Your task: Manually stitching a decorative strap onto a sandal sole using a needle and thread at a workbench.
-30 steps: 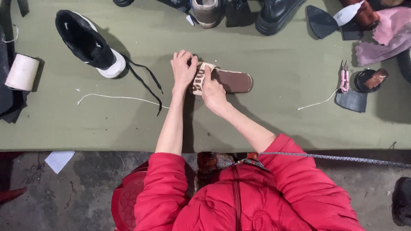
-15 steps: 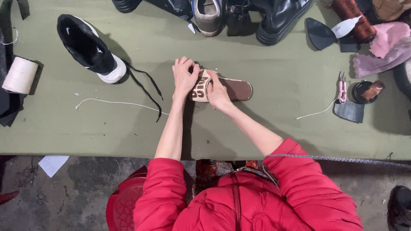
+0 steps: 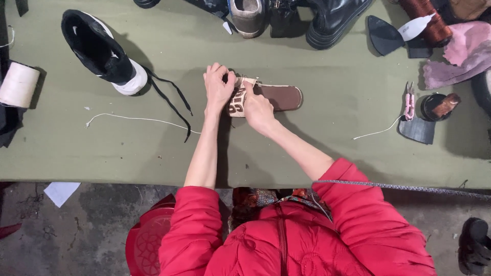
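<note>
Pinching the pale patterned strap (image 3: 238,100) of a brown flat sandal (image 3: 279,97), the person works at the middle of the olive-green bench (image 3: 317,148), with both hands meeting over the strap end of the sole. The left hand (image 3: 218,88) has its grip closed on the far edge of the strap, fingers curled over it; the right hand (image 3: 259,111) lies across the near side, its grip closed too, thumb and forefinger pressing the strap down against the sole. To do this well, it seems best to keep the sole flat on the bench, hold the strap steady with one hand and let the other make small, even presses along the edge, so the strap sits square and does not skew. Off to the left a black-and-white sneaker (image 3: 102,51) lies on its side with loose black laces (image 3: 171,99), near a white cord (image 3: 138,119) and a cream roll (image 3: 18,84) at the bench edge. No package is clearly in view; a white label-shaped piece (image 3: 415,26) lies on a dark sole cut-out (image 3: 383,35) at the upper right, beside pink material scraps (image 3: 460,53). Small pink snips (image 3: 409,102) and a round dark tin (image 3: 434,106) sit to the right, well apart from the hands.
</note>
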